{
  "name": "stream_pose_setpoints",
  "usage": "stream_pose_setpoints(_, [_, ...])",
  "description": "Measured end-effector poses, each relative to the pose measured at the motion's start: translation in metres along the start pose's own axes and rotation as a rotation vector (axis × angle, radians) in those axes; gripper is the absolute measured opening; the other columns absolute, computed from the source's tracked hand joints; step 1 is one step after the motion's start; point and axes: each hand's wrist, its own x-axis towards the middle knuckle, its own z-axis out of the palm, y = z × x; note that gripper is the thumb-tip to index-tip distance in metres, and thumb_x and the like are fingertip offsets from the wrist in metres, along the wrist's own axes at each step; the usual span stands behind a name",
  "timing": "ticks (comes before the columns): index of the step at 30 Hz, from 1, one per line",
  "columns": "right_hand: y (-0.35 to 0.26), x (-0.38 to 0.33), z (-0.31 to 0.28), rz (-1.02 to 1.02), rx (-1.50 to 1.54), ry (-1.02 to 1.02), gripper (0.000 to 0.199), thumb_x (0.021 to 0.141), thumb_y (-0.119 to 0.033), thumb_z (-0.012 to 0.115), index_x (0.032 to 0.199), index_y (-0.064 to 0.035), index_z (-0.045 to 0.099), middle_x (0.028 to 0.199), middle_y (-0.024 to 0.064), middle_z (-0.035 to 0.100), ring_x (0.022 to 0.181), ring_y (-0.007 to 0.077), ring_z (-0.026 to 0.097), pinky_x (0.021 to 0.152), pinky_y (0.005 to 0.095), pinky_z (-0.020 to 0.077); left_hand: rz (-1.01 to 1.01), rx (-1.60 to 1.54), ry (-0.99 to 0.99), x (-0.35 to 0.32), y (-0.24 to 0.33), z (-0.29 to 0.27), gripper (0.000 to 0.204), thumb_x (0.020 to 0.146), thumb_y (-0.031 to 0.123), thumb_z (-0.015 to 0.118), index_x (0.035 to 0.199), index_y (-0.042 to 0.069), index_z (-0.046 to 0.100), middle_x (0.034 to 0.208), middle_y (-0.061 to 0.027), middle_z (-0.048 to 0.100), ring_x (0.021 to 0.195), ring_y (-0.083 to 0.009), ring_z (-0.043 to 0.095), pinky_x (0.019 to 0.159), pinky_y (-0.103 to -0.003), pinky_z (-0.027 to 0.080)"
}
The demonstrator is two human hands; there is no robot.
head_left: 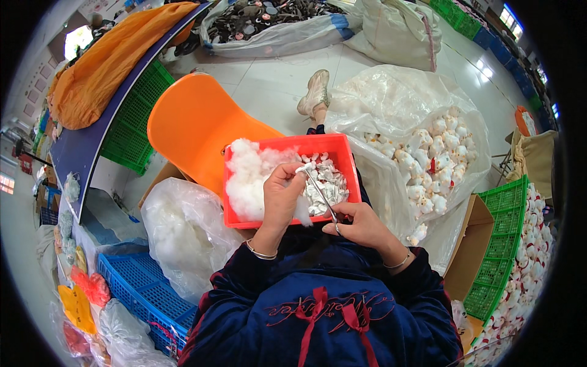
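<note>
The small white fabric piece point(304, 168) is pinched in the left hand point(282, 194) above the red tray point(287, 145); the right hand point(361, 225) is clamped on a thin metal rod point(320, 194) touching it.

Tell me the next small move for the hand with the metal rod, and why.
Probably push the thin metal rod a little further into the small white piece. The right hand grips the rod's lower end, its tip already meets the piece pinched in the left hand, and white stuffing lies ready in the red tray.
</note>
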Motion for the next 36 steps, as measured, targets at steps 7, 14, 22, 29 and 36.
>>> stream_pose_setpoints(7, [-0.001,-0.002,-0.003,0.019,0.055,-0.013,0.032,0.085,-0.023,0.083,0.085,0.0022,0.064,0.063,-0.0003,0.050,0.064,0.0068,0.044,0.057,0.0282,0.0377,0.115,0.155,0.020,-0.002,0.005,0.006,0.017,0.095,0.003,0.068,0.111,-0.002,0.068,0.101,-0.0034,0.071,0.091,-0.0062,0.062,0.084,-0.021,0.049])
stream_pose_setpoints(14, [-0.003,-0.003,-0.005,-0.030,-0.034,0.026,0.033,0.082,-0.024,0.085,0.090,0.0021,0.068,0.064,0.0008,0.054,0.064,0.0080,0.048,0.059,0.0280,0.0416,0.098,0.177,0.027,0.001,0.003,0.003,0.017,0.095,0.002,0.068,0.111,-0.002,0.068,0.102,-0.0039,0.071,0.092,-0.0071,0.063,0.084,-0.022,0.050])
stream_pose_setpoints(22, [-0.006,-0.003,-0.006,-0.031,-0.046,0.007,0.034,0.081,-0.025,0.086,0.090,0.0024,0.068,0.066,0.0016,0.058,0.065,0.0080,0.051,0.061,0.0279,0.0433,0.034,0.093,0.013,0.000,0.006,0.004,0.016,0.095,0.002,0.067,0.111,-0.002,0.068,0.102,-0.0051,0.071,0.092,-0.0083,0.063,0.084,-0.023,0.051])
stream_pose_setpoints(29, [-0.009,-0.002,-0.007,-0.035,-0.036,-0.001,0.034,0.081,-0.024,0.085,0.088,0.0027,0.066,0.067,0.0017,0.057,0.066,0.0086,0.051,0.062,0.0282,0.0434,0.039,0.095,0.007,0.000,0.006,0.003,0.015,0.096,0.002,0.066,0.110,-0.003,0.068,0.102,-0.0061,0.071,0.092,-0.0087,0.064,0.085,-0.024,0.051])
stream_pose_setpoints(36, [-0.007,-0.002,-0.006,-0.046,-0.027,0.002,0.034,0.081,-0.024,0.085,0.087,0.0031,0.065,0.067,0.0014,0.056,0.067,0.0087,0.050,0.062,0.0281,0.0433,0.030,0.080,-0.001,0.001,0.007,0.006,0.015,0.096,0.002,0.065,0.110,-0.003,0.068,0.102,-0.0067,0.071,0.091,-0.0092,0.064,0.085,-0.025,0.052])
